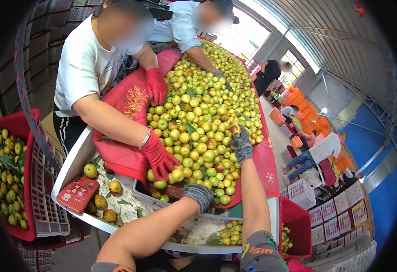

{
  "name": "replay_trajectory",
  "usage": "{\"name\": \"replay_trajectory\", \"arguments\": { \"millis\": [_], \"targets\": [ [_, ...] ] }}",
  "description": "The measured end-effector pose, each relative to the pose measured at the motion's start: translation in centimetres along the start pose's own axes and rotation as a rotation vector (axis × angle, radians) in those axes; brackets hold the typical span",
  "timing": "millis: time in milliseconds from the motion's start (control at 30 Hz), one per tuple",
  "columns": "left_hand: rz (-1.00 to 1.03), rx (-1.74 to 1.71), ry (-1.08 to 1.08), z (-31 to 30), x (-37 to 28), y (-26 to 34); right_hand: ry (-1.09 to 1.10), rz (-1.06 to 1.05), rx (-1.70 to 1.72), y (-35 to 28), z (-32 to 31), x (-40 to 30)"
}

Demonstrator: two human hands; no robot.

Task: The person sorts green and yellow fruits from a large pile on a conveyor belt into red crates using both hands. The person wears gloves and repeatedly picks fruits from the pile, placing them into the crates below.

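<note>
A large heap of green and yellow jujube-like fruits (198,136) lies on a red cloth (117,146) over a table. My right hand (241,142), in a grey knitted glove, reaches into the heap; a brownish fruit (234,129) sits at its fingertips, held between them. At the near edge of the heap, my left hand (199,197) wears a similar glove; its fingers are curled and turned away, so what it may hold is hidden. A co-worker's red-gloved hand (159,156) touches fruits to the left, and another red glove (156,85) rests on the heap's edge.
Fruits and leaves lie in the white tray (120,200) nearest me, beside a red box (78,193). A red-lined crate (31,163) of fruit stands left, another (295,227) right. A second co-worker's gloved hand (220,74) is in the heap further off.
</note>
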State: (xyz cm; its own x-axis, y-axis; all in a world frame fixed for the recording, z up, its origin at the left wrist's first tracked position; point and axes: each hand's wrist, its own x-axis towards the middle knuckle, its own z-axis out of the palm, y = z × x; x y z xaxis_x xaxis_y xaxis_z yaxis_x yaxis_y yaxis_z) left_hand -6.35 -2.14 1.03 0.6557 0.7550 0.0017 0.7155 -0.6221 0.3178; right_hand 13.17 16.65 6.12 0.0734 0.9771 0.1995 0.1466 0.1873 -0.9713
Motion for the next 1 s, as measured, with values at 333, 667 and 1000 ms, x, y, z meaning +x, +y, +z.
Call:
{"name": "replay_trajectory", "arguments": {
  "millis": [333,667,1000],
  "targets": [
    [0.009,0.001,0.052,1.2,1.0,0.0,-0.468,0.022,0.837,-2.3,-4.0,-11.9],
    [-0.006,0.013,-0.022,0.9,0.9,-0.1,-0.502,-0.002,0.702,-5.9,-3.8,-18.0],
    [-0.036,-0.019,-0.035,0.7,0.5,0.0,-0.448,0.223,0.604,-4.9,-2.7,-19.9]
  ]
}}
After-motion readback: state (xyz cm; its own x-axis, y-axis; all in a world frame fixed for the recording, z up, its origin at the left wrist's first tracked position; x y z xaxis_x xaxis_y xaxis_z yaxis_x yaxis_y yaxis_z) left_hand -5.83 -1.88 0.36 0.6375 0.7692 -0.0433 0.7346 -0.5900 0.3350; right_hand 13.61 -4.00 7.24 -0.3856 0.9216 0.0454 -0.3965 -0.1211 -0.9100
